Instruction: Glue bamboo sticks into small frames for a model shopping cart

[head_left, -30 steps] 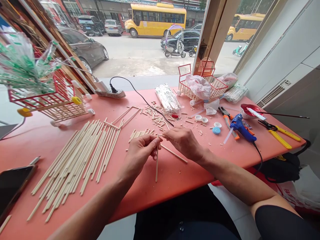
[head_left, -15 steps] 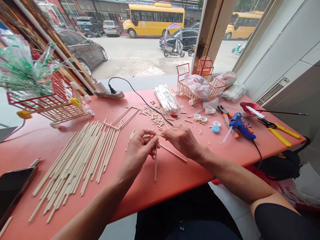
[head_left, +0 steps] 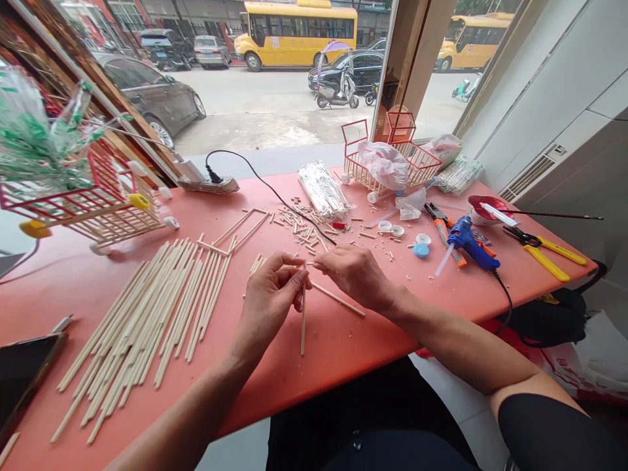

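Between thumb and fingers, my left hand (head_left: 275, 288) pinches the top of a thin wooden stick (head_left: 303, 327), which points down toward the table's front edge. My right hand (head_left: 356, 275) is closed just to the right, its fingertips pinching a short stick piece (head_left: 311, 263) that meets the top of the upright one. Behind my hands, another wooden stick (head_left: 338, 299) lies slanting on the table. Left of my hands is a spread pile of long wooden sticks (head_left: 132, 327), with a joined stick frame (head_left: 240, 229) at its upper end.
The pink table (head_left: 275, 386) holds a blue glue gun (head_left: 471, 243), orange-handled pliers (head_left: 444, 232), yellow-handled cutters (head_left: 544, 252) and bottle caps (head_left: 420, 250). Cut stick bits (head_left: 304, 229) lie behind my hands. Small stick carts stand left (head_left: 112, 222) and back right (head_left: 360, 173). A phone (head_left: 27, 366) lies at left.
The whole view has shifted slightly. Both hands keep the same pinch, with the short piece against the top of the stick; nothing has been let go.
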A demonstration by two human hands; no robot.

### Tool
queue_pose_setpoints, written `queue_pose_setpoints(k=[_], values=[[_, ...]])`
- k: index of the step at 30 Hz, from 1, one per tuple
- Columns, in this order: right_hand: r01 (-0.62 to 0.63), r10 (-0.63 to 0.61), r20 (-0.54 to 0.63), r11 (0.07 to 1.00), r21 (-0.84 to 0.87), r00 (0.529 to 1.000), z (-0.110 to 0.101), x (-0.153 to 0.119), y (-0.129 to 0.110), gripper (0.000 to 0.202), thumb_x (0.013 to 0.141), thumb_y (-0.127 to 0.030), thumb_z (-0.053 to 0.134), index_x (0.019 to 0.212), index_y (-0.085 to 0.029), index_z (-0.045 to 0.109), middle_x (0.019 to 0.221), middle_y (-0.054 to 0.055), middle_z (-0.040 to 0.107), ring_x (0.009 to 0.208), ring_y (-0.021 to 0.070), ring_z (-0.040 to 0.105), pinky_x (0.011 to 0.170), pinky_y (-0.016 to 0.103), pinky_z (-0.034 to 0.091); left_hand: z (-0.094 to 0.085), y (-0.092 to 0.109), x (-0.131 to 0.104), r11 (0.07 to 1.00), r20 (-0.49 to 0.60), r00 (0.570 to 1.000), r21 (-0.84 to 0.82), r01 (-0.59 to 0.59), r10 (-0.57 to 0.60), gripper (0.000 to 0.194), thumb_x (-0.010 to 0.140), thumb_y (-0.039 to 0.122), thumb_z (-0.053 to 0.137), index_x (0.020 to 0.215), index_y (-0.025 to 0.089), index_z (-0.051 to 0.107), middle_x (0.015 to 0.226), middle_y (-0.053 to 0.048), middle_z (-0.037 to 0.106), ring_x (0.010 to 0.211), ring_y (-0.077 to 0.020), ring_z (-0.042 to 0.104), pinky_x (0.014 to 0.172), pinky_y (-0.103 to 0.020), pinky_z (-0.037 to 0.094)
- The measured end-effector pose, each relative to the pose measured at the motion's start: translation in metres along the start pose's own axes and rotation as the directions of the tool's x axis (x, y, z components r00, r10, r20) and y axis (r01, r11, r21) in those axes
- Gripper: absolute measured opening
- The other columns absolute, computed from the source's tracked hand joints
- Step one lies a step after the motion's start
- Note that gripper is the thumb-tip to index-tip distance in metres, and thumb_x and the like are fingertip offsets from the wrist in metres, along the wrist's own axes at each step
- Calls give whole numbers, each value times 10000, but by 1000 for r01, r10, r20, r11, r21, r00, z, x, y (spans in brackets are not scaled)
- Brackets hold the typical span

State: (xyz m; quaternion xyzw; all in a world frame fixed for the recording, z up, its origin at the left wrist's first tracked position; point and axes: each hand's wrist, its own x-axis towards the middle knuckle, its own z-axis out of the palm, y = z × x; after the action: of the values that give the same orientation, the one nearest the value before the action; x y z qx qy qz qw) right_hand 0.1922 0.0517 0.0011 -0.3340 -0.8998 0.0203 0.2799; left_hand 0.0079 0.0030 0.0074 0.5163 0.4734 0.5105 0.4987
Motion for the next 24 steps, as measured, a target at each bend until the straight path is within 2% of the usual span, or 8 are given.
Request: queue_pose_setpoints(k=[5, 24], values=[[-12, 12, 6, 1000, -11, 1000, 2, -1, 0, 245, 1044, -187, 552, 878, -175, 732, 789, 35, 744, 751, 152, 625, 703, 268, 371, -1, 0, 0, 1000, 1, 1000, -22, 9, -9, 202, 837, 290, 744, 925, 194, 590, 636, 27, 687, 446, -101, 535, 430, -224, 474], [-22, 22, 3, 1000, 5, 1000, 3, -1, -1, 225, 1029, -139, 555, 917, -165, 748, 850, 55, 769, 783, 165, 655, 721, 272, 402, 0, 1, -1, 999, -8, 1000, -49, 22, -22, 219, 816, 298, 782, 896, 201, 602, 642, 19, 691, 460, -97, 529, 448, -219, 466]])
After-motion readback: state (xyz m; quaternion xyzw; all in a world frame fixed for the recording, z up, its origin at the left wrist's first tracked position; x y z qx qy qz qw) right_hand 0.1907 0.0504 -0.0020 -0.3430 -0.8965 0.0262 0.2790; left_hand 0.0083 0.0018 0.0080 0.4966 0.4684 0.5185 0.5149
